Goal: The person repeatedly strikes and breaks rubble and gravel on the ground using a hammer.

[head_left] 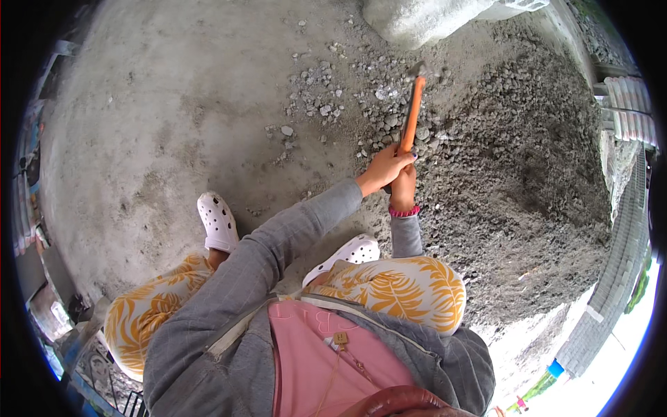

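Note:
An orange-handled hammer points away from me, its dark head resting at or just above loose stones. Both my hands grip the lower handle. My left hand reaches across from the left and wraps the handle with the thumb along it. Just behind it, my right hand is closed round the handle's end, partly hidden by the left; a red band circles that wrist. Broken stones lie scattered left of the hammer. Beyond its head sits a big pale rock.
A heap of dark gravel spreads along the right. Pale dusty ground lies at the left. My feet in white clogs stand apart, knees bent. Corrugated sheets and a block wall edge the right side.

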A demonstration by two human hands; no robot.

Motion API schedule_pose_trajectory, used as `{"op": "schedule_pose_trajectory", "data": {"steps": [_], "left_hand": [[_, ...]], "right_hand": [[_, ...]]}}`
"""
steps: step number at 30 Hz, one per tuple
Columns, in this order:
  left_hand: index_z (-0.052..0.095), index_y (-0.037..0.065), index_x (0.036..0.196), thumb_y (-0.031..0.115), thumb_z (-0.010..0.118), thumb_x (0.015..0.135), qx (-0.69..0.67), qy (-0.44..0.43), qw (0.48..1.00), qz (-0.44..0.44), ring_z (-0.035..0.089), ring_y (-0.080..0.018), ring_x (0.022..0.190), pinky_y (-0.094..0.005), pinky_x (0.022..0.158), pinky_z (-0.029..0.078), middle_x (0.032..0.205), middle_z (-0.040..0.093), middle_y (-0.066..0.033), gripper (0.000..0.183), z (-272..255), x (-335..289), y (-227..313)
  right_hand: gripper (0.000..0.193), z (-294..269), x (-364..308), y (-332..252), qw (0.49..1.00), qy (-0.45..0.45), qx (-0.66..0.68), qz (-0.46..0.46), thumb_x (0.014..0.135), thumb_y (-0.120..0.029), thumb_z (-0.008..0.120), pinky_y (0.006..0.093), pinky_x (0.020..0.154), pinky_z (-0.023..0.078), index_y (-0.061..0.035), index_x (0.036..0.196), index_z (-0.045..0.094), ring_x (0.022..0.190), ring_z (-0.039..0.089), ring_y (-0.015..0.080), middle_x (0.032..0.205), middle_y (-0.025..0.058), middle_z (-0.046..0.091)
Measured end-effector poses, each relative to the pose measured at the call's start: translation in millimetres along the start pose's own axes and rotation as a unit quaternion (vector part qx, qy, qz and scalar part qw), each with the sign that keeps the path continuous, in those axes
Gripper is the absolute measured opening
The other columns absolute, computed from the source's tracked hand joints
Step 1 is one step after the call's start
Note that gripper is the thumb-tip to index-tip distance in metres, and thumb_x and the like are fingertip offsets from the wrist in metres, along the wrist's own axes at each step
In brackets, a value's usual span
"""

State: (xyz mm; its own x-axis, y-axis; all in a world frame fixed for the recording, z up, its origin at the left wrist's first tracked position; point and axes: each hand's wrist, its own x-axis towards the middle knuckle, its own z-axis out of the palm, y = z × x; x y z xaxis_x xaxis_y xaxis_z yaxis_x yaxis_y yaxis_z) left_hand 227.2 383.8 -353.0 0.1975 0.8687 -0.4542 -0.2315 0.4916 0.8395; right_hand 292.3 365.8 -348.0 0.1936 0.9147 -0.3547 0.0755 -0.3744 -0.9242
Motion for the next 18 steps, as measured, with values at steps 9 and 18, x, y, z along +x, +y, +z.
{"op": "schedule_pose_trajectory", "data": {"steps": [9,18], "left_hand": [[0.05,0.002,0.087,0.028,0.065,0.065,0.129,-0.109,0.885,0.435,0.048,-0.0222,0.068,-0.0303,0.061,0.037,0.073,0.048,-0.0088,0.037,50,-4,111],[0.047,0.0,0.1,0.021,0.057,0.074,-0.086,0.041,0.995,0.02,0.051,-0.0163,0.075,-0.029,0.067,0.04,0.084,0.053,-0.0085,0.035,12,1,-27]], "right_hand": [[0.018,-43,34,-70,0.966,-0.038,0.133,-0.22,0.079,-0.018,0.049,0.0253,0.044,0.037,-0.0006,0.081,0.048,0.052,0.046,0.0092,0.065,0.0027,0.049],[0.018,-28,16,-1,0.943,-0.118,-0.224,0.216,0.078,-0.02,0.051,0.0279,0.044,0.036,-0.0025,0.082,0.047,0.049,0.042,0.0108,0.063,0.0016,0.046]]}}
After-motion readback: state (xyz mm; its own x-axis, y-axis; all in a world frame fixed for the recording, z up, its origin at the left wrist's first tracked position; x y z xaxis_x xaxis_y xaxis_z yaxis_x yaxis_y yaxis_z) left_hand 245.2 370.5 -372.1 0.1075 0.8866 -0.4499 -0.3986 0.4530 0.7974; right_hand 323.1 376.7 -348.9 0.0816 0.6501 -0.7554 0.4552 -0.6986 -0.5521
